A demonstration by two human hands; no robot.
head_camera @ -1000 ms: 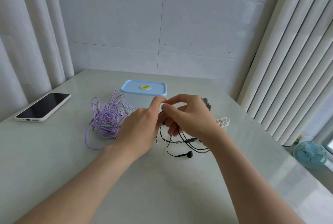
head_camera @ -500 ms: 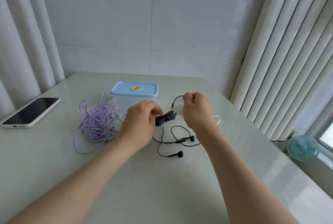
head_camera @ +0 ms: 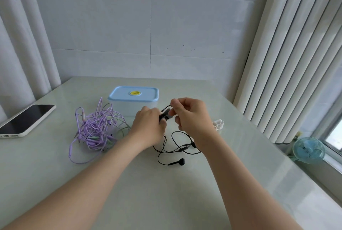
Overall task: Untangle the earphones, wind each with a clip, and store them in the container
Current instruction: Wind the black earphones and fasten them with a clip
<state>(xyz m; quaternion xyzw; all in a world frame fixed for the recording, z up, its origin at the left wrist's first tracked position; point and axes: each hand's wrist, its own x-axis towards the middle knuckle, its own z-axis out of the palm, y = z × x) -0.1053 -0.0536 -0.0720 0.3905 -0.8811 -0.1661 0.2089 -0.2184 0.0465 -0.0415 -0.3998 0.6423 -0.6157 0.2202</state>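
Head view: both hands meet above the middle of the pale tabletop [head_camera: 166,196], forearms reaching in from the bottom edge. The left hand [head_camera: 148,128] has its fingers curled round a black clip [head_camera: 164,116], which sticks out of the fist toward two o'clock. Just beside it, the right hand [head_camera: 192,117] pinches one end of the black earphones [head_camera: 180,161] between thumb and forefinger [head_camera: 174,103]. A short arc of cord runs from the pinch down to the clip. The other fingers of the right hand are loosely bent.

The rest of the black cord lies in loose loops on the tabletop at six o'clock from the hands, one earbud lying free nearest the camera.

Taking the hands as the centre of the dial:
- Nine o'clock: the purple earphones [head_camera: 96,130], a thick tangled heap resting on the tabletop.
- Eleven o'clock: the container [head_camera: 129,108], clear-walled, with its blue lid on.
- Three o'clock: a white clip [head_camera: 218,125], partly hidden behind the right wrist.
- Far out at nine o'clock: a phone [head_camera: 26,119], lying face up near the table's edge.
- Four o'clock, off the tabletop: a small blue fan [head_camera: 308,150], near a window.
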